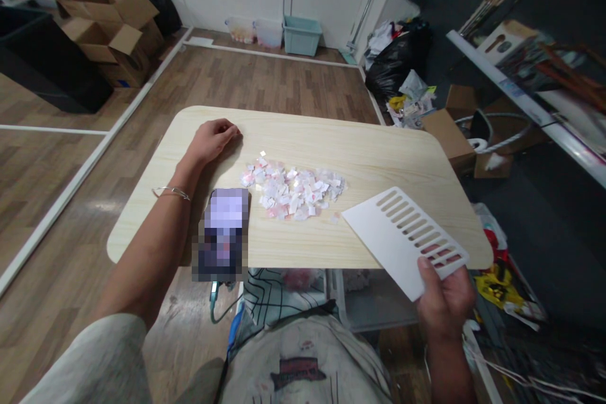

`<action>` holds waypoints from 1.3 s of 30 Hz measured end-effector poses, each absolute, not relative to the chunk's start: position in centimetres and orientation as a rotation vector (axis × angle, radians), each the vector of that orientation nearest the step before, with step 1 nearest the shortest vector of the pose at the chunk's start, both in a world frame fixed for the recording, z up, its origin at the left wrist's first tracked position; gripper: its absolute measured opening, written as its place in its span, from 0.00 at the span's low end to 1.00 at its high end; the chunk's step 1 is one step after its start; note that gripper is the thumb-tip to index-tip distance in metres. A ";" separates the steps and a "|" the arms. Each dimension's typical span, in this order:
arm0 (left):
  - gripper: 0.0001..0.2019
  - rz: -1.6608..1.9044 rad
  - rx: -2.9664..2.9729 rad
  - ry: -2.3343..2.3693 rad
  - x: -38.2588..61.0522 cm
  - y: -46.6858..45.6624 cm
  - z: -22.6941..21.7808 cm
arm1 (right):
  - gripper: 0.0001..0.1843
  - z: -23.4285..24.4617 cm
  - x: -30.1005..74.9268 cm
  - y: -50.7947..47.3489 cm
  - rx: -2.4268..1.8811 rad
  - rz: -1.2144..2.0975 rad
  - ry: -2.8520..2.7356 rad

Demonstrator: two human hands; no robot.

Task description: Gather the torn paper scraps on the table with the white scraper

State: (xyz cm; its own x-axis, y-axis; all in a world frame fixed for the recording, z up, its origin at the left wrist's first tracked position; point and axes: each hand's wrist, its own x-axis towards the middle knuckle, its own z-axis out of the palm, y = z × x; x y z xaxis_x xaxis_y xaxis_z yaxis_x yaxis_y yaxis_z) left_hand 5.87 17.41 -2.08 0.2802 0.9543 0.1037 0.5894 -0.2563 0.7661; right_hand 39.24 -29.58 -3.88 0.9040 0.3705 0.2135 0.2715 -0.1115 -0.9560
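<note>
My right hand (445,303) grips a flat white slotted card (402,237) by its near corner, holding it over the table's front right edge. A pile of several small white and pink paper scraps (293,192) lies in the middle of the light wooden table (379,151). My left hand (213,139) rests on the table at the far left with its fingers curled under, nothing visible in them; a thin bracelet circles that wrist. A blurred-out phone-sized object (223,230) lies by my left forearm near the front edge.
Cardboard boxes (111,28) stand at the back left, a teal bin (302,35) and clear tubs by the wall. A black rubbish bag (395,60), boxes and clutter crowd the floor to the right. A shelf (521,98) with brushes runs along the right.
</note>
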 end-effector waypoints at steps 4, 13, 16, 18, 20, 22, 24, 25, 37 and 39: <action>0.10 0.760 1.928 1.388 5.9 17.3 -2.0 | 0.28 -3.8 39.9 -29.1 -1.738 0.099 -0.637; 0.10 0.776 1.927 1.368 5.8 17.5 -2.3 | 0.29 -4.0 38.6 -30.8 -1.674 0.221 -0.556; 0.10 0.774 1.922 1.373 5.8 17.3 -2.1 | 0.23 -4.1 37.3 -32.0 -1.718 0.406 -0.685; 0.10 0.770 1.917 1.379 5.9 17.2 -1.9 | 0.18 -4.1 36.1 -32.5 -1.736 0.475 -0.735; 0.10 0.760 1.905 1.389 6.0 17.0 -1.7 | 0.14 -4.0 35.2 -32.8 -1.741 0.458 -0.711; 0.10 0.754 1.897 1.392 6.0 16.9 -1.6 | 0.13 -4.0 35.0 -32.9 -1.743 0.444 -0.678; 0.10 0.754 1.899 1.387 6.0 17.0 -1.7 | 0.16 -4.0 35.6 -32.9 -1.737 0.492 -0.693; 0.10 0.755 1.903 1.383 6.0 17.0 -1.7 | 0.18 -4.1 36.2 -32.8 -1.736 0.509 -0.696; 0.08 0.764 1.905 1.378 5.8 17.3 -2.1 | 0.30 -3.9 40.1 -27.9 -1.660 0.113 -0.525; 0.08 0.758 1.891 1.377 5.8 17.3 -2.0 | 0.28 -4.0 40.3 -28.1 -1.699 0.130 -0.573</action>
State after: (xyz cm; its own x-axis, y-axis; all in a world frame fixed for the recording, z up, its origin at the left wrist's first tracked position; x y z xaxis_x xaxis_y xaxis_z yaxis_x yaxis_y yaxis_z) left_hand 5.83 17.28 -1.99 0.2743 0.9592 0.0678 0.5698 -0.2189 0.7921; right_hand 40.35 -28.09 -3.97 0.8694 0.4391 0.2267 0.2985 -0.1010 -0.9490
